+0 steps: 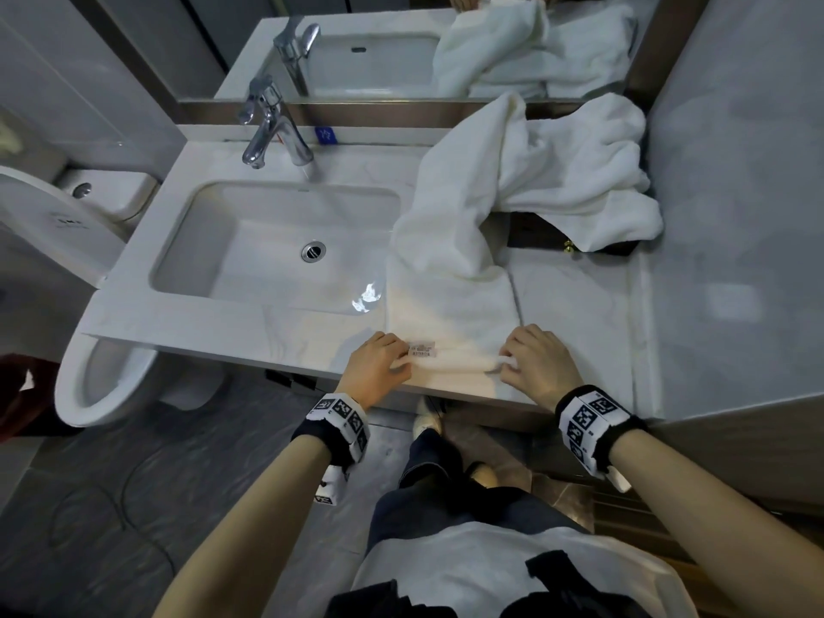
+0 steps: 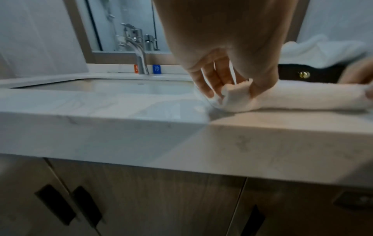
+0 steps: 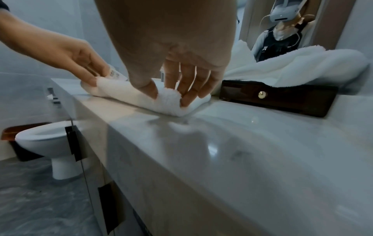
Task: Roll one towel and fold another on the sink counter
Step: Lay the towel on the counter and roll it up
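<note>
A long white towel [image 1: 450, 278] lies on the marble counter [image 1: 276, 323] right of the basin, its near end turned into a thin roll [image 1: 455, 359] by the front edge. My left hand [image 1: 384, 359] pinches the roll's left end [image 2: 234, 97], beside a small label [image 1: 422, 348]. At the roll's right end [image 3: 171, 102], my right hand [image 1: 521, 356] grips it between thumb and curled fingers. The towel's far part climbs toward the mirror. A second white towel [image 1: 588, 171] lies crumpled at the back right, draped over a dark box.
The sink basin [image 1: 200, 243] and chrome faucet [image 1: 272, 127] sit left of the towel. A dark wooden box [image 3: 278, 97] with a brass knob stands under the crumpled towel. A toilet [image 1: 89, 385] is left of the counter; cabinet doors [image 2: 141, 199] below.
</note>
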A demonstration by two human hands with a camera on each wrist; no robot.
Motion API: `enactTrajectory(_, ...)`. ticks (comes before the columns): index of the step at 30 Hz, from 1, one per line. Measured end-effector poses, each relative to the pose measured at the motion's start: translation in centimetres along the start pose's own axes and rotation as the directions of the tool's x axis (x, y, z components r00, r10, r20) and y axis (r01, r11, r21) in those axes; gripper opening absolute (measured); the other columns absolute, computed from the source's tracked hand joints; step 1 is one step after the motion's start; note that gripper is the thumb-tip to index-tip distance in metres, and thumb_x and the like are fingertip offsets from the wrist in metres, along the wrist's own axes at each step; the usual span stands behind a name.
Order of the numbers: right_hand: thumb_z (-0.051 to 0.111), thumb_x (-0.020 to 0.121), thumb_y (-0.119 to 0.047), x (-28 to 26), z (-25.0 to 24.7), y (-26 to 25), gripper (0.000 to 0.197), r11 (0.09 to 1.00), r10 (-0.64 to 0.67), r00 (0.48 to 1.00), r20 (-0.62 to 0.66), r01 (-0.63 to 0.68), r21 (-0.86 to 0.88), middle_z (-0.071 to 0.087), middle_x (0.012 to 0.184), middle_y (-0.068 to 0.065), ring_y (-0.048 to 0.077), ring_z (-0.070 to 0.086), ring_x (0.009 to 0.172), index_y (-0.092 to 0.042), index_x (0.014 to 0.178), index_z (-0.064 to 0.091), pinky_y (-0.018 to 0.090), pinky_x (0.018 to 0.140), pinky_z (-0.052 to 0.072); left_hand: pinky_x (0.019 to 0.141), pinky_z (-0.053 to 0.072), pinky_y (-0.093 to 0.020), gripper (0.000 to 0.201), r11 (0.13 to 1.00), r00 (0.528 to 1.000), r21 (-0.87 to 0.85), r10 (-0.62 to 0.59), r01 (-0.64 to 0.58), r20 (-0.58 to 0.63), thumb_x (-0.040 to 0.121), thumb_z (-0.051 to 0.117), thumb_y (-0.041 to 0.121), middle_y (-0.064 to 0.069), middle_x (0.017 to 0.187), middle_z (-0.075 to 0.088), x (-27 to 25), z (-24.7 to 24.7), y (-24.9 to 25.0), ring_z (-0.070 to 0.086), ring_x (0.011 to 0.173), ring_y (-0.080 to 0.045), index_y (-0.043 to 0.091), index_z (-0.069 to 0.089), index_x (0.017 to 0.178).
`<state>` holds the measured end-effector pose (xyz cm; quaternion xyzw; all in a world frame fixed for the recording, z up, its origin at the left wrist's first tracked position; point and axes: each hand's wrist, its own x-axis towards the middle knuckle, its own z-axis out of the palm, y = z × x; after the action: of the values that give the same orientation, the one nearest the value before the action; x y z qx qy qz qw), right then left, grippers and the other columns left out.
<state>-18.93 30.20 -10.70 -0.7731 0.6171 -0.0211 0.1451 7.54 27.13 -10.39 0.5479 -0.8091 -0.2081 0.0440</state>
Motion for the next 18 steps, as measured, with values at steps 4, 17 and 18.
enactTrajectory(4, 0.049, 0.092, -0.030, 0.5, -0.3, 0.1, 0.030, 0.987, 0.115, 0.993, 0.011, -0.116, 0.112, 0.065, 0.113, 0.004, 0.024, 0.053, 0.106, -0.014, 0.113, 0.062, 0.033, 0.090, 0.035, 0.082, 0.050, -0.035, 0.024, 0.966, 0.981, -0.173, -0.180, 0.190, 0.075, 0.088, 0.062, 0.029, -0.006, 0.111, 0.069, 0.6, -1.0, -0.2, 0.064, 0.099, -0.025, 0.014, 0.056, 0.106)
enactTrajectory(17, 0.059, 0.089, -0.019, 1.8, -1.2, -0.7, 0.013, 0.956, 0.227, 0.973, -0.032, -0.217, 0.197, 0.052, 0.105, 0.009, 0.025, 0.049, 0.102, -0.006, 0.091, 0.062, 0.033, 0.075, 0.042, 0.074, 0.044, -0.031, 0.015, 0.985, 0.981, -0.006, -0.170, 0.170, -0.089, 0.089, 0.061, 0.023, -0.002, 0.102, 0.063, 1.8, -0.5, 0.6, 0.055, 0.102, -0.020, 0.013, 0.066, 0.099)
enactTrajectory(18, 0.056, 0.091, -0.016, 1.7, -1.1, -0.7, 0.014, 0.961, 0.196, 0.980, -0.017, -0.188, 0.203, 0.055, 0.104, 0.009, 0.025, 0.051, 0.101, -0.004, 0.091, 0.064, 0.033, 0.078, 0.043, 0.070, 0.041, -0.029, 0.017, 0.988, 0.986, 0.058, -0.135, 0.141, -0.095, 0.092, 0.057, 0.025, -0.001, 0.101, 0.064, 1.6, -0.3, 0.5, 0.056, 0.101, -0.019, 0.014, 0.068, 0.100)
